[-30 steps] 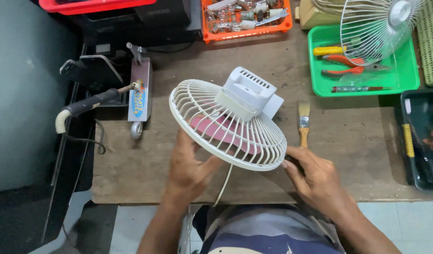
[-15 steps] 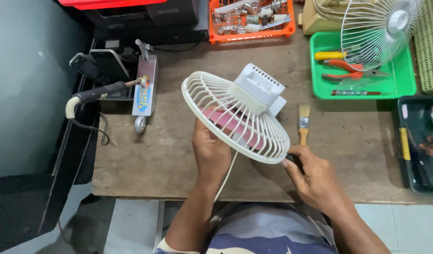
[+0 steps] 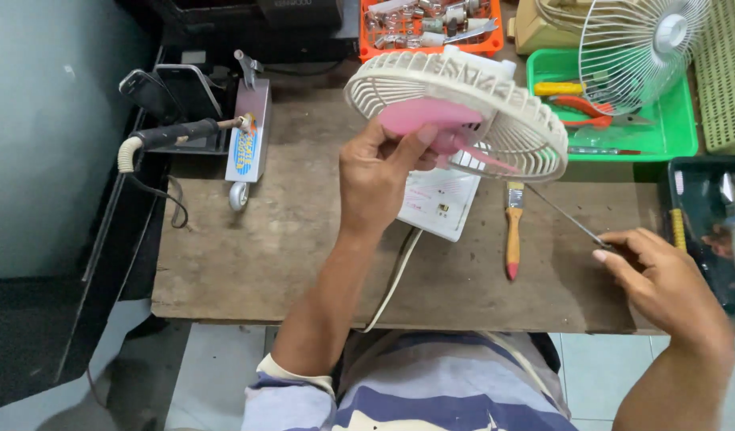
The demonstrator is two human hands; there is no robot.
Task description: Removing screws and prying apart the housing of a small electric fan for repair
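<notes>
My left hand [image 3: 377, 174] grips a small cream fan [image 3: 495, 112] by the rim of its plastic guard and holds it tilted above the wooden bench [image 3: 288, 255]. Pink blades [image 3: 431, 120] show inside the guard. Under the fan sits its white box-shaped base [image 3: 441, 206], and a cream cord [image 3: 390, 281] runs from it towards me. My right hand [image 3: 663, 279] is off to the right near the bench's front edge, closed on a thin metal screwdriver [image 3: 563, 211] whose shaft points up-left towards the fan.
A paintbrush with an orange handle [image 3: 513, 235] lies between the hands. At the back are a green tray [image 3: 679, 140] with pliers, a wire fan guard [image 3: 639, 48] and an orange parts tray [image 3: 431, 24]. A soldering iron [image 3: 176, 132] rests at the left, a dark tray [image 3: 699, 231] at the right.
My left hand has lifted the fan and tipped it so the pink blades show. My right hand has left the fan, moved right and now holds the thin screwdriver.
</notes>
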